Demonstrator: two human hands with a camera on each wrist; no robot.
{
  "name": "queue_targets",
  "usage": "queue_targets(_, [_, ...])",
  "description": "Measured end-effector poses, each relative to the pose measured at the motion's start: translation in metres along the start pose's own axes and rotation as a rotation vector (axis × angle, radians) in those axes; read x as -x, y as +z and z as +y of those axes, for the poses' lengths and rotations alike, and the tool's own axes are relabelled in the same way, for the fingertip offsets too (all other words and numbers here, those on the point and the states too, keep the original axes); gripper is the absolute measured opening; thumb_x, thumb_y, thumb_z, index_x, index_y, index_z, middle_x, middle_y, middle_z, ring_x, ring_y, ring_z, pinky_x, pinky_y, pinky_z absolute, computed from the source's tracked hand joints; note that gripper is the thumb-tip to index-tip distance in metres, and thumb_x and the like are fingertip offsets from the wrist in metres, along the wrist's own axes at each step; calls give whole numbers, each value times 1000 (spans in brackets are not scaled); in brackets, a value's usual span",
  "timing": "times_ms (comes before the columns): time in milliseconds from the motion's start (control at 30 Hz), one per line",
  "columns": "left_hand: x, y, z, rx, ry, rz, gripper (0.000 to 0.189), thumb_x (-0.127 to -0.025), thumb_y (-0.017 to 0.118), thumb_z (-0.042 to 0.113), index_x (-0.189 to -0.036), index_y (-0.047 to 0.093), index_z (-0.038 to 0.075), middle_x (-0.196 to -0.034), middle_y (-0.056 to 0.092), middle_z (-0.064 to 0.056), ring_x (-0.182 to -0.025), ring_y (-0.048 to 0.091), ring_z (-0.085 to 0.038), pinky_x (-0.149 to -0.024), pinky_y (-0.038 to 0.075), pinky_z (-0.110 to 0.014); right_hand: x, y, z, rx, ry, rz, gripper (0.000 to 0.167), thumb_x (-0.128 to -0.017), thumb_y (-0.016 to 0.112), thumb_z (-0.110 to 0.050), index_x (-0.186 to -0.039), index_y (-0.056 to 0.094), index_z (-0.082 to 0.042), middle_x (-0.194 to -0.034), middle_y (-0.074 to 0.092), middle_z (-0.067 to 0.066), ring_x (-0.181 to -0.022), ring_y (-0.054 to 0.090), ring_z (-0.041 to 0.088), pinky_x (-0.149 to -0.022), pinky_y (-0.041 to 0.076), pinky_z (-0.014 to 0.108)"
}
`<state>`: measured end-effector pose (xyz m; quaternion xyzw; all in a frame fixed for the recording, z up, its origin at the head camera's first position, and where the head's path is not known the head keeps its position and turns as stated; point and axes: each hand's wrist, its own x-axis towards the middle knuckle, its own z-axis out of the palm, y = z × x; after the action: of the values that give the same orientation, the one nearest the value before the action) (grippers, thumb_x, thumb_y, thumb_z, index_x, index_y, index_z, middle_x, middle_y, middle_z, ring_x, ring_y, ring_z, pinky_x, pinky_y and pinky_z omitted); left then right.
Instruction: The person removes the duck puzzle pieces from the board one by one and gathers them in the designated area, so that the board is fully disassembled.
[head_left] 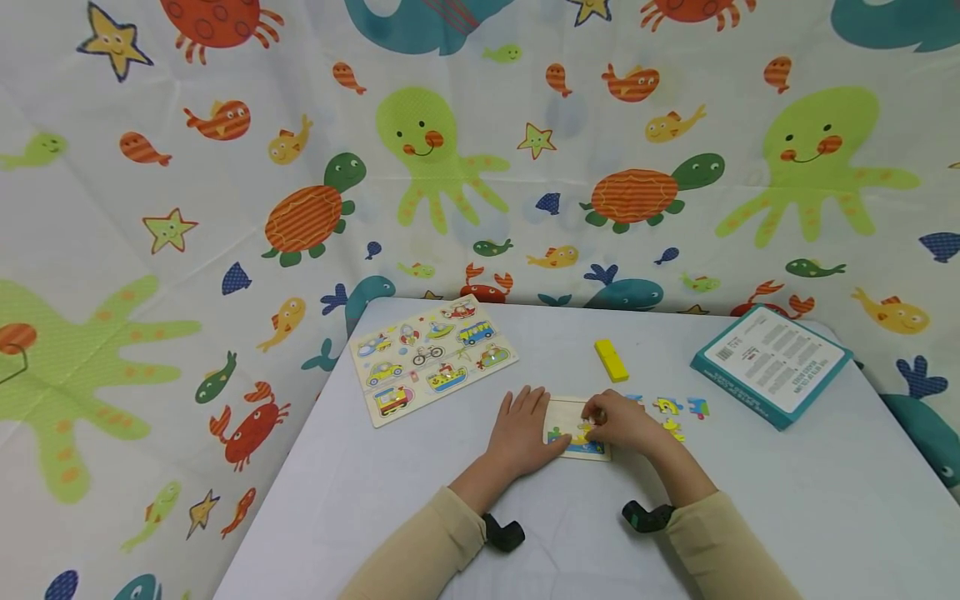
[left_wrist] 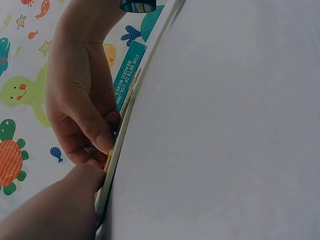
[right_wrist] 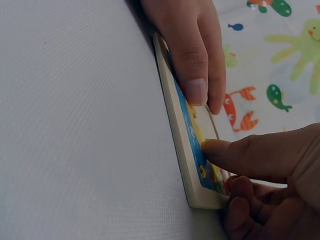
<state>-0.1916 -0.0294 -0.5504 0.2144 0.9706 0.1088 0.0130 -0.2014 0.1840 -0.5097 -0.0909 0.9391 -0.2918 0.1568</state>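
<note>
A small wooden jigsaw board (head_left: 557, 408) lies on the table, with blue and yellow pieces in its lower part. My left hand (head_left: 519, 433) rests flat along its left side, fingers extended, thumb over the lower edge. My right hand (head_left: 626, 421) is over the board's right side, fingers curled, and holds a yellow puzzle piece (head_left: 581, 438) under its thumb tip against the board. In the right wrist view, the right thumb (right_wrist: 250, 156) presses on the picture surface (right_wrist: 196, 135). The hand hides most of that piece. Loose jigsaw pieces (head_left: 667, 406) lie just beyond the right hand.
A larger vehicle puzzle board (head_left: 408, 354) lies at the back left. Behind the small board is a yellow block (head_left: 611, 360). A teal and white box (head_left: 772, 362) sits at the right. Printed sea-animal cloth (head_left: 480, 192) hangs behind the white table (head_left: 360, 517).
</note>
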Motion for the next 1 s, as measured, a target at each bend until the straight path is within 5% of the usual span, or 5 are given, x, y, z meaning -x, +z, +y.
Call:
queue_targets(300, [-1, 1, 0, 10, -4, 1, 85, -91, 45, 71, -154, 35, 15, -159, 35, -1, -151, 25, -23, -124, 17, -50, 1, 1, 2, -60, -5, -24, 26, -83, 78, -14, -100, 58, -15, -94, 54, 3, -86, 51, 19, -71, 42, 29])
queue_targets(667, [-1, 2, 0, 29, 6, 28, 82, -91, 46, 70, -152, 38, 15, -158, 37, -1, -150, 26, -24, -124, 18, -51, 3, -3, 2, -121, 12, -13, 10, -97, 60, -13, -105, 63, -17, -94, 60, 1, -87, 53, 20, -75, 47, 30])
queue_targets(767, [-1, 2, -1, 88, 83, 102, 67, -94, 50, 62, -144, 49, 18, -152, 44, 0, -147, 33, -22, -122, 24, -50, 3, -3, 3, -103, 4, -18, 8, -97, 60, -14, -102, 65, -17, -94, 61, 1, -87, 53, 20, -76, 47, 31])
queue_targets(867, [-1, 2, -3, 140, 238, 141, 46, -97, 51, 53, -135, 59, 28, -147, 49, 2, -145, 36, -21, -120, 29, -50, 2, -3, 3, -91, 5, -23, 8, -97, 59, -14, -102, 65, -18, -95, 62, 0, -88, 53, 20, -79, 48, 33])
queue_targets(1000, [1, 2, -5, 135, 417, 63, 39, -100, 47, 52, -137, 56, 43, -155, 41, 2, -149, 29, -27, -120, 26, -54, 1, -4, 4, -89, 9, -28, 9, -98, 59, -14, -103, 66, -17, -97, 63, 0, -89, 54, 20, -82, 50, 36])
